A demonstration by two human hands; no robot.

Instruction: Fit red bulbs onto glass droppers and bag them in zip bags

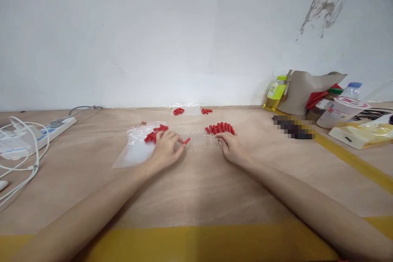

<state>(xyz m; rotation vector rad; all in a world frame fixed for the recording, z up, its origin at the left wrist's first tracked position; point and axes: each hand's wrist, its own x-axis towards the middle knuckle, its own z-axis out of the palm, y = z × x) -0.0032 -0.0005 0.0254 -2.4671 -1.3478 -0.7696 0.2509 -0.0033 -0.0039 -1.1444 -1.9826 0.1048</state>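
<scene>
Between the fingers of my left hand (166, 146) is a small red handle piece (186, 141), its tip pointing right. My right hand (231, 146) pinches a thin pale metal rod (211, 135) that points left, towards the red piece; the two are apart. Several thin rods (196, 141) lie side by side in a row on the table between my hands. Just beyond my right hand is a row of red handles (221, 127). Loose red pieces (155, 134) lie on a clear plastic bag (135, 152) beside my left hand.
At the back lie two small groups of red pieces (178, 111) on clear plastic. A white power strip (66, 125) and cables (37, 151) lie left. On the right stand a yellow-green bottle (275, 94), a grey bag (299, 92), a plastic tub (340, 112) and a yellow-white packet (362, 134).
</scene>
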